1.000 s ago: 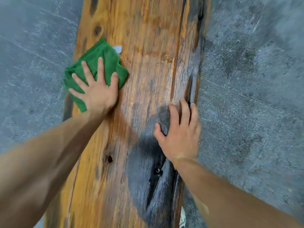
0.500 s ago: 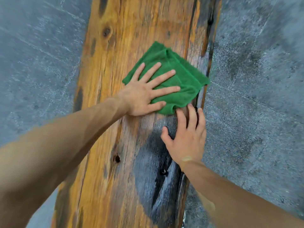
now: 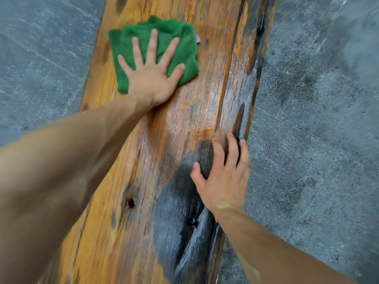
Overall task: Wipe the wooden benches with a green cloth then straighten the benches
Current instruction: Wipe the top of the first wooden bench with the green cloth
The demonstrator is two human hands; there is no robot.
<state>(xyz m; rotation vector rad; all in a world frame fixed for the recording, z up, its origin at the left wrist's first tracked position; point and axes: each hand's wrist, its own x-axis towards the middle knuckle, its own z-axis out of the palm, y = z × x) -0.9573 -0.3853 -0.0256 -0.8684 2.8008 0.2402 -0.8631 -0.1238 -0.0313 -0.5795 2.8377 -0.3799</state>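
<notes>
A long wooden bench (image 3: 180, 124) with orange-brown grain and a dark grey patch runs up the middle of the head view. A folded green cloth (image 3: 184, 52) lies on the upper part of the bench, towards its left side. My left hand (image 3: 151, 72) presses flat on the cloth with fingers spread and straight. My right hand (image 3: 223, 177) rests on the bench near its right edge, fingers slightly bent over the dark patch and a crack in the wood.
Grey concrete floor (image 3: 320, 119) lies on both sides of the bench. Dark bolt heads (image 3: 191, 221) and a knot hole (image 3: 130, 202) sit in the bench top. A long crack (image 3: 225, 83) runs along the right part of the plank.
My left hand swept the cloth from the bench's left edge to the right edge, then back up and left to the middle. My right hand stayed in place.
</notes>
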